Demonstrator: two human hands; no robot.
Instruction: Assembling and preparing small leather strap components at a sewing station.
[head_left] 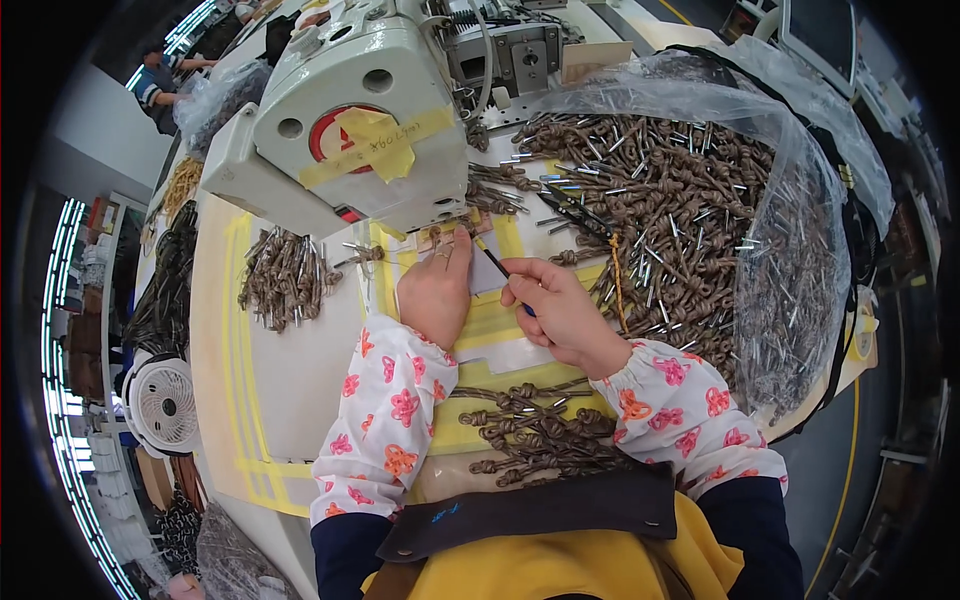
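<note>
Right hand [560, 308]: closed around thin dark tool [494, 263], frame centre
Left hand [438, 290]: just below machine [400, 60]; cannot tell its hold
Yellow tape [397, 160]: handwritten, across red badge [320, 138], upper left
Knotted cords [690, 210]: heaped, upper right

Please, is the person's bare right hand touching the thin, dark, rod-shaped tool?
Touching: the head view shows the bare right hand gripping the thin, dark, rod-shaped tool near one end.
</note>
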